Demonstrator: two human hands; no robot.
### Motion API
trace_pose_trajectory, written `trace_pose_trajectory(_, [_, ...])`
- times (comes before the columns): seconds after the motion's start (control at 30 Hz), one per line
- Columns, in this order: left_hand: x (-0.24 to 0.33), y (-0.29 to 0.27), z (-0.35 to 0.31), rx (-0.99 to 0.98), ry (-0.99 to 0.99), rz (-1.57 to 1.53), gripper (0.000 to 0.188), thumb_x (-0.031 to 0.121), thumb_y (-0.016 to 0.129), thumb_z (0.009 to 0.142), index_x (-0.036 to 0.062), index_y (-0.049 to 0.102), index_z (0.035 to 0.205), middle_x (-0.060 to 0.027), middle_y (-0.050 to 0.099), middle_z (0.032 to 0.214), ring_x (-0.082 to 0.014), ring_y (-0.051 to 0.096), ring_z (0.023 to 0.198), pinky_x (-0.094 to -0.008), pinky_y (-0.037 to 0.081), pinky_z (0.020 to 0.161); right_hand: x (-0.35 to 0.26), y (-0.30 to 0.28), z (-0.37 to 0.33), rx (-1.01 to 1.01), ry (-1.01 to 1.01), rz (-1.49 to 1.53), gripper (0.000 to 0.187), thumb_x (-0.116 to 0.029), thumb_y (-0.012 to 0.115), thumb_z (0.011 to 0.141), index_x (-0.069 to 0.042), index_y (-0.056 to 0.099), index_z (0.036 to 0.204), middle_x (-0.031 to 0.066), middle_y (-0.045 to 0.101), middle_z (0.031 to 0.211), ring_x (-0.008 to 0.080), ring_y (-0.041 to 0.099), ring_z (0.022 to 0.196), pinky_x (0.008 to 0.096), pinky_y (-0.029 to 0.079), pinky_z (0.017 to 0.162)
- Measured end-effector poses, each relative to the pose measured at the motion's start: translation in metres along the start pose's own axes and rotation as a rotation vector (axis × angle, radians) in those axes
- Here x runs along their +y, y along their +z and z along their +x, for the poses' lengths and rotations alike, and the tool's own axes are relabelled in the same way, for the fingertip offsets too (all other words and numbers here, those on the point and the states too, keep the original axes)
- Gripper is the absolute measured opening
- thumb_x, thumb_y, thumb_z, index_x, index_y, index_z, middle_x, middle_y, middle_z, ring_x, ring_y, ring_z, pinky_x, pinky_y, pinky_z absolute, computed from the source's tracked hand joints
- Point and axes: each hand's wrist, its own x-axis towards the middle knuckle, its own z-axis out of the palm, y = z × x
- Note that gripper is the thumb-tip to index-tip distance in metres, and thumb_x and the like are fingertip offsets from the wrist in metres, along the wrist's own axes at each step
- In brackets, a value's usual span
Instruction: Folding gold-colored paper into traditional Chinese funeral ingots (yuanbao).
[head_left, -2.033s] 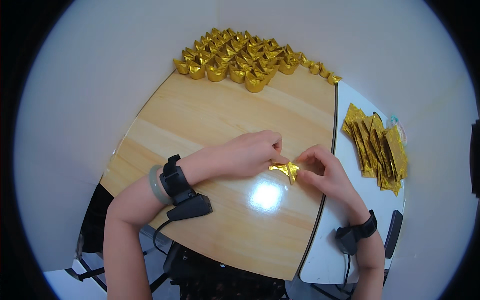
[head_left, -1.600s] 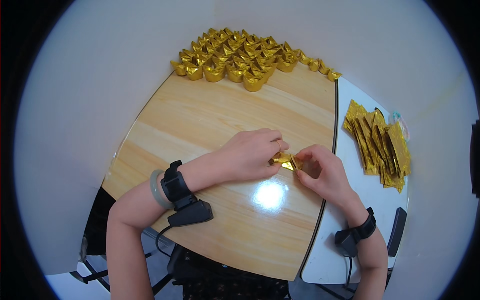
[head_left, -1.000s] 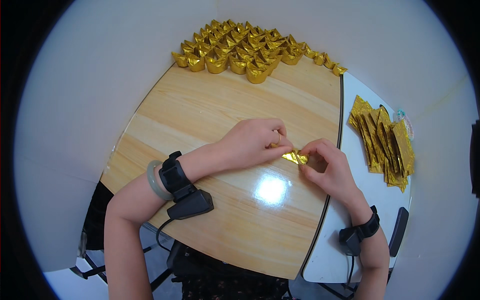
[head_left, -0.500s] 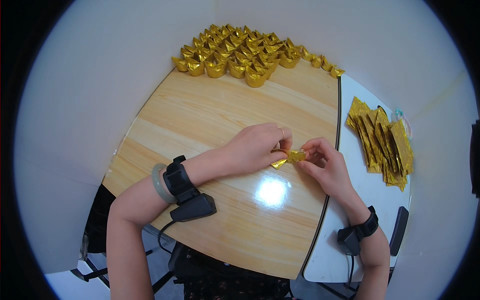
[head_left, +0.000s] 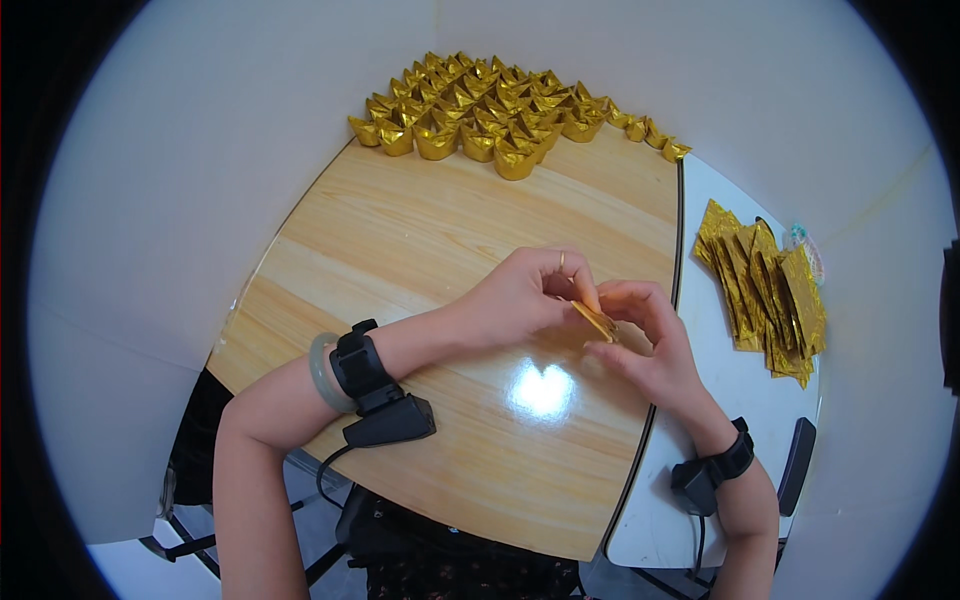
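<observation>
Wooden bench point(head_left: 400, 240) against pale wall, left hand point(head_left: 520, 300) and right hand point(head_left: 650, 340) fingers pinched together on one small gold paper piece point(head_left: 595, 322) at centre, dozens of folded gold ingots point(head_left: 500, 110) clustered far, one stack of gold sheets point(head_left: 765, 290) right.

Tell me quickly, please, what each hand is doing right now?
Left hand: fingers closed on the gold paper piece.
Right hand: fingers closed on the same piece.

Shiny gold folded paper point(head_left: 596, 321) over pale wood-grain table point(head_left: 420, 230).
</observation>
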Motion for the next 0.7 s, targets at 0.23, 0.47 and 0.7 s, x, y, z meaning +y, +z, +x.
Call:
trace_pose_trajectory(0.23, [0.015, -0.008, 0.002, -0.094, -0.240, -0.175, 0.025, -0.005, 0.061, 0.080, -0.0003, 0.066, 0.104, -0.0076, 0.067, 0.092, -0.0106, 0.063, 0.082, -0.0226, 0.050, 0.075, 0.002, -0.018, -0.004, 0.009, -0.341, -0.438, 0.032, 0.007, 0.069, 0.064, -0.006, 0.066, 0.092, 0.0083, 0.063, 0.091, 0.0221, 0.063, 0.078, 0.0289, 0.052, 0.066])
trace_pose_trajectory(0.47, [0.007, -0.010, 0.001, 0.001, -0.327, 0.039, 0.023, 0.005, 0.066, 0.083, -0.0016, 0.065, 0.105, -0.0079, 0.066, 0.097, -0.0110, 0.062, 0.080, -0.0228, 0.050, 0.070, 0.004, -0.020, 0.000, -0.020, -0.524, -0.656, 0.028, 0.005, 0.070, 0.065, -0.008, 0.068, 0.090, 0.0053, 0.063, 0.089, 0.0211, 0.061, 0.073, 0.0309, 0.051, 0.061])
trace_pose_trajectory(0.7, [0.005, -0.012, 0.000, -0.026, -0.003, 0.808, 0.007, 0.009, 0.069, 0.079, 0.0049, 0.065, 0.083, -0.0025, 0.060, 0.083, -0.0144, 0.056, 0.076, -0.0269, 0.046, 0.067, 0.006, -0.026, 0.005, -0.347, -0.309, -0.517, 0.024, 0.002, 0.069, 0.067, -0.009, 0.069, 0.089, 0.0042, 0.062, 0.092, 0.0224, 0.059, 0.086, 0.0319, 0.050, 0.073])
